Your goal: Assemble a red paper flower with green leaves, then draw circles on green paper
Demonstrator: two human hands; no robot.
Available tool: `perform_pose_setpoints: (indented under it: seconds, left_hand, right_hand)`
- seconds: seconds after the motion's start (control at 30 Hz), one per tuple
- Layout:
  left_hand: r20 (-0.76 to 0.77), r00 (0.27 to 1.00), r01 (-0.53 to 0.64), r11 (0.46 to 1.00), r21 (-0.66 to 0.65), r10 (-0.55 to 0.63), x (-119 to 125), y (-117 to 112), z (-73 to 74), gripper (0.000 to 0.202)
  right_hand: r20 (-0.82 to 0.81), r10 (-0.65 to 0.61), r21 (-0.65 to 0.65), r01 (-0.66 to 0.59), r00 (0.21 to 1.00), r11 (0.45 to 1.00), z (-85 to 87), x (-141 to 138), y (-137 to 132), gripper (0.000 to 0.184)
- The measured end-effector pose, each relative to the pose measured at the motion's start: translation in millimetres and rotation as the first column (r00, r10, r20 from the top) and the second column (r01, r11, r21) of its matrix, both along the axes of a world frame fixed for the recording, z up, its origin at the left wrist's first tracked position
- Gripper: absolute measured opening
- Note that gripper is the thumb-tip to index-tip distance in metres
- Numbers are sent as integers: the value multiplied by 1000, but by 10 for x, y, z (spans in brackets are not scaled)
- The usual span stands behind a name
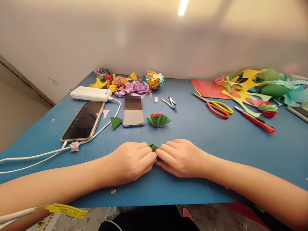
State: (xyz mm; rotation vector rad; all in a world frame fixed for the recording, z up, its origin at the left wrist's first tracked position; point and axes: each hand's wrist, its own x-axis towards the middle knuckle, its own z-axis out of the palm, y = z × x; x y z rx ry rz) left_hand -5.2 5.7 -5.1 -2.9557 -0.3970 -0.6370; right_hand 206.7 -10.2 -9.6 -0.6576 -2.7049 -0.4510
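Observation:
A small piece of folded green paper shows between my two hands, close to the table's front edge. My left hand is closed on it from the left, fingers bent over it. From the right, my right hand pinches the same paper, fingertips nearly meeting the left ones. Most of the paper is hidden under the fingers. Just beyond the hands stands a pleated green paper fan with red inside. A folded green paper wedge lies farther left.
On the left are a phone, a power bank and white cables. A second phone lies mid-table, near an eraser and a compass. Scissors, a utility knife and paper scraps are on the right.

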Motion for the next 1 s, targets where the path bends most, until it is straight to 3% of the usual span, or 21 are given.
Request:
perform_pose_setpoints:
  seconds: [0.17,0.4,0.7,1.0]
  left_hand:
    - [9,1000,-27,1000,1,27,-11,21,18,20]
    - [-3,1000,0,996,-88,0,-48,22,35,17]
    - [38,998,-61,997,43,59,-55,26,12,16]
    - [27,996,-89,995,37,88,-34,3,16,23]
  right_hand:
    - [-99,57,114,-46,993,992,-22,62,23,8]
    - [-124,123,141,-105,985,984,-16,107,45,11]
    - [-156,46,102,-30,987,994,-8,92,38,15]
    - [-111,82,238,-54,990,970,38,35,-5,12]
